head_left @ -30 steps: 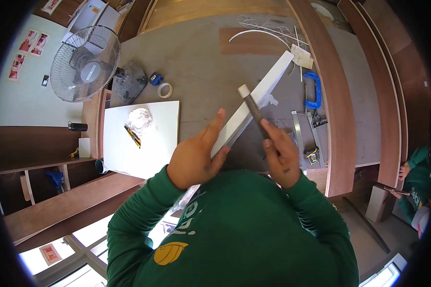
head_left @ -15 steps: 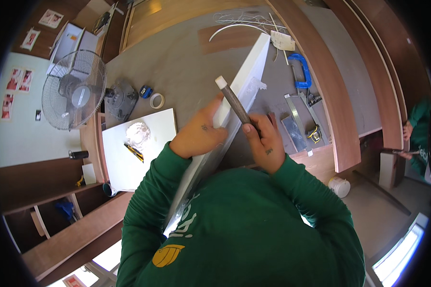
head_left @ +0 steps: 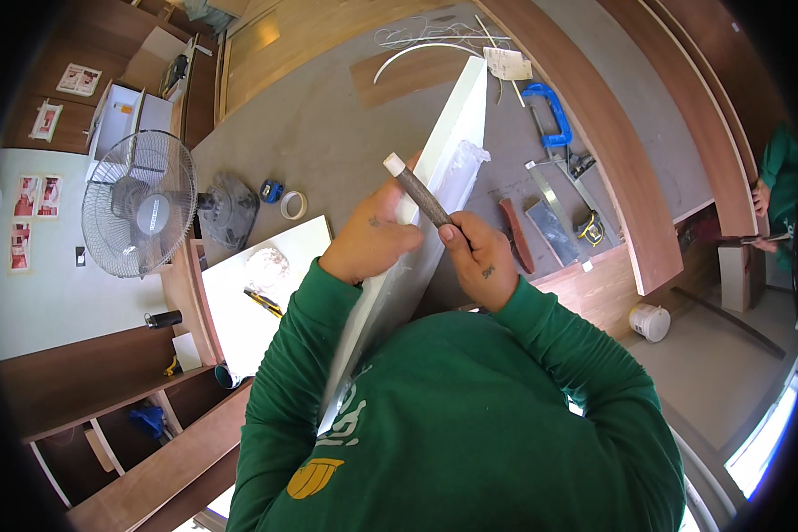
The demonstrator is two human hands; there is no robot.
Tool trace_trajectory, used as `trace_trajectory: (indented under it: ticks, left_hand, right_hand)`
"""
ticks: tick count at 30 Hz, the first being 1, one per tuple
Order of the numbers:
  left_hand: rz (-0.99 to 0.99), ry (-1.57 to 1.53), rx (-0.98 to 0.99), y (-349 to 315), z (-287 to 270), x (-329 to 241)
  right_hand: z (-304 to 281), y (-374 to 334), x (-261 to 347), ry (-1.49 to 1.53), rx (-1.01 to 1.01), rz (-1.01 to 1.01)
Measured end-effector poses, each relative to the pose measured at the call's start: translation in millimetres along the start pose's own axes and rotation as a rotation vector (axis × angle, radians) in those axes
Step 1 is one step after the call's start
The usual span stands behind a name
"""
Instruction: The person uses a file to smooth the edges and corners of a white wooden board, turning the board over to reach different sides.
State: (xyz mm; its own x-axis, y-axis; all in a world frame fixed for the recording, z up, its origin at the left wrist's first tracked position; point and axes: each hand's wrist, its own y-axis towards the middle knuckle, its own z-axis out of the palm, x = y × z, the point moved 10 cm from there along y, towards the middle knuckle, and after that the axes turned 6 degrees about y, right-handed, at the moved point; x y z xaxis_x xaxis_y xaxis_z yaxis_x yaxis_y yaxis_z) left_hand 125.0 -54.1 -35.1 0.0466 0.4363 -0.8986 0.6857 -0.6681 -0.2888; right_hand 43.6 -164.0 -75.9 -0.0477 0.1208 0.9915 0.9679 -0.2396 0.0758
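A long white panel stands on its edge, slanting from my body toward the far side of the table. My left hand is closed around its left edge, thumb on the near face. In my right hand is a dark, rough round rod with a pale end, gripped at its lower end. The rod lies across the panel's upper edge, its pale tip pointing away beside my left fingers. Crinkled clear plastic film clings to the panel's right face.
Right of the panel lie a reddish-brown curved piece, a blue clamp, a metal square and a yellow tape measure. Leftward are a fan, a tape roll and a utility knife. Another person's hand shows far right.
My view has shifted, moving the surroundings in the picture. The rod and my right hand have moved slightly toward me and left; the reddish-brown piece beside that hand shows more fully.
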Motion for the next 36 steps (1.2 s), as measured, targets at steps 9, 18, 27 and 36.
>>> trace_trajectory:
  ticks: [9,18,27,36]
  left_hand:
    - [0.055,0.043,0.002,7,1,9]
    - [-0.107,-0.004,0.025,2,1,10]
    - [-0.036,-0.01,0.039,4,5,1]
    - [0.039,-0.017,-0.002,9,3,7]
  right_hand:
    - [-22,60,5,0.078,-0.147,-0.025]
    - [-4,25,10,0.035,-0.049,-0.043]
    - [-11,6,8,0.036,-0.022,0.045]
    - [-24,54,12,0.074,-0.114,0.086]
